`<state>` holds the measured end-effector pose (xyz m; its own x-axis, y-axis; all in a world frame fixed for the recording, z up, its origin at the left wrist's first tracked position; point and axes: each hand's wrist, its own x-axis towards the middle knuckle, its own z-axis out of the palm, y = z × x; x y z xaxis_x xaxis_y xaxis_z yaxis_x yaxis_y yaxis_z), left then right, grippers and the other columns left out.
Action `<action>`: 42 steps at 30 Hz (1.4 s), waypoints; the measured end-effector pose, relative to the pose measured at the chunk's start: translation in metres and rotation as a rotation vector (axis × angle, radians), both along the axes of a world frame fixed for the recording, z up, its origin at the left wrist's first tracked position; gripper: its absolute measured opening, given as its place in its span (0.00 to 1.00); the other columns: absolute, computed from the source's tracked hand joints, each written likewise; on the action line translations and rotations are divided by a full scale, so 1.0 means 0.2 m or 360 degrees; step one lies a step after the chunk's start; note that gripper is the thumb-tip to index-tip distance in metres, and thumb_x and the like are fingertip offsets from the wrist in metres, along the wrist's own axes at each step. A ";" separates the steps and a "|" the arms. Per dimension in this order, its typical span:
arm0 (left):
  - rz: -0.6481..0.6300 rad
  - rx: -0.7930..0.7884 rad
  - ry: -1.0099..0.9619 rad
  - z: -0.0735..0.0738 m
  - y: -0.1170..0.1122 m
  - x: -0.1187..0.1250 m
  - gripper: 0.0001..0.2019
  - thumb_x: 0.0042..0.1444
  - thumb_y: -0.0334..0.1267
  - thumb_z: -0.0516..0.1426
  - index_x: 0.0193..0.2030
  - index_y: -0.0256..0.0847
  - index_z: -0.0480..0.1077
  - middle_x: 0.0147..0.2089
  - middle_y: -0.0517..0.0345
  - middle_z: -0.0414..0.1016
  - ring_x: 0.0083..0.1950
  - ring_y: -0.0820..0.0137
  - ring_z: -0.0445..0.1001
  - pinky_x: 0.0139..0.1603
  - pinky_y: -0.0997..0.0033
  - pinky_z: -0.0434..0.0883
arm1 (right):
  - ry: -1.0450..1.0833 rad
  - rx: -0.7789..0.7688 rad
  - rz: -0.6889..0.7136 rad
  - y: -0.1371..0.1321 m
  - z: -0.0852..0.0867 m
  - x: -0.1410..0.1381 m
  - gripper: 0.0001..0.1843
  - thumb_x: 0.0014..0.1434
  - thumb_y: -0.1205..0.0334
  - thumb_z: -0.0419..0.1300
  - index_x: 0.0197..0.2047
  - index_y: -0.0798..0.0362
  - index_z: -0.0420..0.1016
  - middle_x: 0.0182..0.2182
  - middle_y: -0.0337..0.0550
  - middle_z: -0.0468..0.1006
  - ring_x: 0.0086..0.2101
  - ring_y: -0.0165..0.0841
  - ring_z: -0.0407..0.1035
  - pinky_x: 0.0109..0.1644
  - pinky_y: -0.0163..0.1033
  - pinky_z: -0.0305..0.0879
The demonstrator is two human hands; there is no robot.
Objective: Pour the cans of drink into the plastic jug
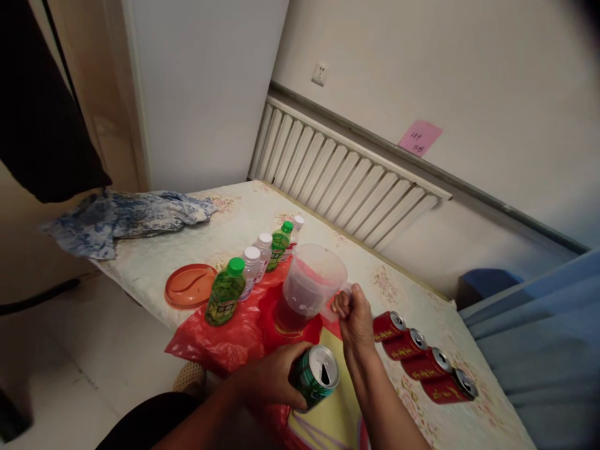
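Note:
My left hand [274, 378] is wrapped round a green drink can [315, 377], which is opened and tilted, its top facing up and to the right. With closed fingers, my right hand [354, 319] grips the handle of a clear plastic pitcher [312, 284]. Liquid shows in the pitcher, though the red behind it makes its colour hard to tell. Under and around the pitcher lies a red plastic bag [229, 344]. Close to the left of it stand a green-capped bottle [225, 294] and several other bottles with white or green caps.
Several opened red cans [424, 364] form a row at the right on the flowered tablecloth [370, 259]. An orange lid [190, 286] lies near the left table edge, with a blue-white cloth [140, 215] beyond it. A radiator [347, 169] runs along the far side.

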<state>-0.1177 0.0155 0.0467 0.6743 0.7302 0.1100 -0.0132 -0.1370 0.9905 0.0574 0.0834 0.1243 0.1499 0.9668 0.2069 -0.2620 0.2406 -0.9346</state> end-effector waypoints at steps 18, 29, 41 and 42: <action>0.0358 0.0012 -0.0104 0.03 0.25 -0.02 0.41 0.37 0.29 0.64 0.62 0.40 0.59 0.60 0.51 0.70 0.60 0.57 0.68 0.61 0.61 0.65 | -0.0362 0.0024 -0.0300 -0.25 0.67 0.45 0.23 0.57 0.49 0.59 0.20 0.49 0.53 0.14 0.27 0.49 0.16 0.24 0.42 0.21 0.34 0.51; 0.0453 0.0154 -0.0020 -0.06 0.36 0.05 0.37 0.37 0.30 0.63 0.59 0.41 0.62 0.57 0.52 0.72 0.57 0.58 0.70 0.59 0.60 0.66 | -0.0902 -0.0383 -0.0179 -0.42 0.52 0.64 0.31 0.58 0.38 0.51 0.13 0.47 0.51 0.11 0.33 0.51 0.15 0.28 0.46 0.21 0.39 0.47; 0.0467 0.0265 0.0042 -0.01 0.34 0.04 0.35 0.38 0.31 0.62 0.58 0.41 0.63 0.55 0.53 0.72 0.55 0.60 0.70 0.57 0.62 0.66 | -0.0910 -0.0564 -0.0058 -0.46 0.48 0.57 0.30 0.50 0.36 0.60 0.15 0.50 0.54 0.12 0.30 0.51 0.16 0.24 0.42 0.20 0.34 0.41; 0.0463 0.0269 0.0047 0.00 0.34 0.04 0.35 0.38 0.31 0.62 0.58 0.40 0.63 0.54 0.53 0.73 0.55 0.60 0.70 0.56 0.62 0.67 | -0.0941 -0.0567 -0.0050 -0.46 0.48 0.57 0.30 0.50 0.36 0.60 0.16 0.50 0.55 0.12 0.30 0.51 0.16 0.24 0.43 0.20 0.34 0.40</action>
<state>-0.1092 0.0837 0.0459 0.4448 0.8658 0.2294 0.0791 -0.2931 0.9528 0.1712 -0.0089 0.2204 0.1385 0.9881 -0.0671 0.3181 -0.1086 -0.9418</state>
